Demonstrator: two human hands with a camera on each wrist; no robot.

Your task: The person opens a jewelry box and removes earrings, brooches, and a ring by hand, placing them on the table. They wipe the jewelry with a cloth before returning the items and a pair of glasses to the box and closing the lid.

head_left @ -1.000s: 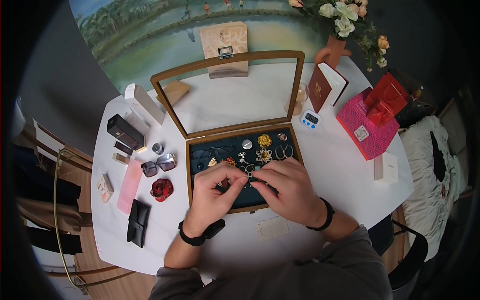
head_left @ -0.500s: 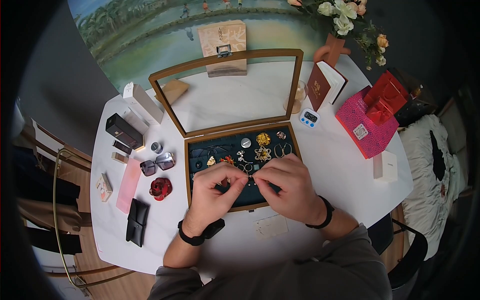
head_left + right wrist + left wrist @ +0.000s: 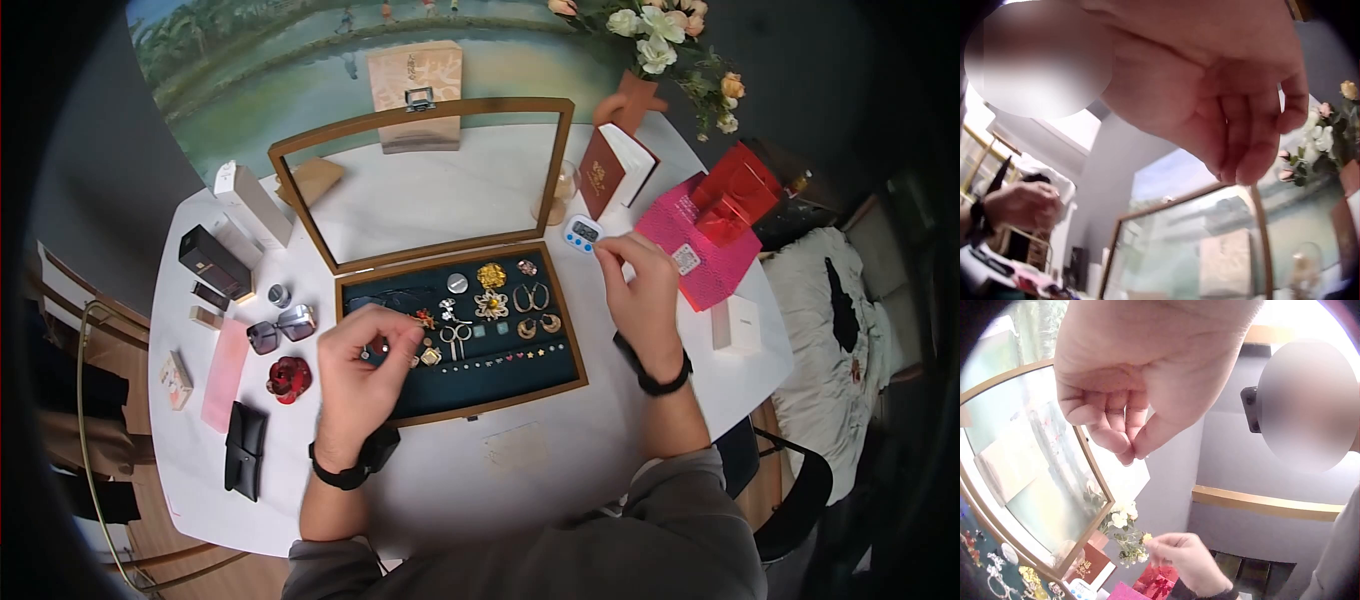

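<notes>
White desk: left hand fingers curled, tips together, over jewellery box; right hand fingers pinch beside timer.

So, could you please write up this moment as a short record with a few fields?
Setting: white round table
Case: wooden jewelry box, glass lid raised
Contents: gold hoop earrings, gold flower brooch
Left hand: above the box's left side, fingertips pinched together; whether they hold anything cannot be told
Right hand: beside the small digital timer
Left of box: sunglasses
</notes>
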